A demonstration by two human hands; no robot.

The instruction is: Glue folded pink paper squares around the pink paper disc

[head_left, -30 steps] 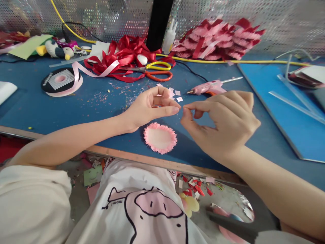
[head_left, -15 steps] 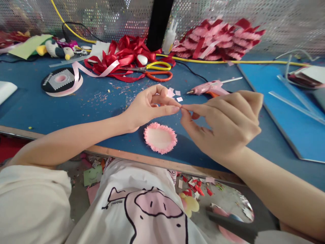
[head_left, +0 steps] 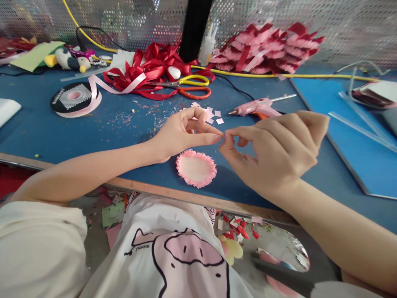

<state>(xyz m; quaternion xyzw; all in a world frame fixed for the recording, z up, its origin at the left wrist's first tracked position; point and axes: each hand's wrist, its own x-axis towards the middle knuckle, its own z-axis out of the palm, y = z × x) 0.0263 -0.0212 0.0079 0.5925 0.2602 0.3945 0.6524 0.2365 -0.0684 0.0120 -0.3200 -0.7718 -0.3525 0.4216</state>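
Thumb and fingertips of my left hand (head_left: 189, 131) are pinched together, pointing right. My right hand (head_left: 273, 149) meets them there, its thumb and index finger also pinched. Anything between the fingertips is too small or hidden to make out. Just below the hands, on the blue table (head_left: 124, 136), lies an oval piece with a fluffy pink edge and a pale flat middle (head_left: 195, 169). Behind my left fingers several small pale pink squares (head_left: 217, 114) are scattered, some partly covered by the hand.
A pink glue gun (head_left: 256, 106) rests behind my right hand. Scissors with yellow and orange handles (head_left: 194, 87) lie by a heap of red ribbon (head_left: 155, 62). At left is a ribbon spool (head_left: 74, 98); at right, a blue board (head_left: 356, 153). Pink fluffy pieces (head_left: 266, 47) are piled behind.
My right thumb and index finger have drawn closer together at the tips, and the right hand has shifted slightly right. My left hand is nearly still; the oval piece has not moved.
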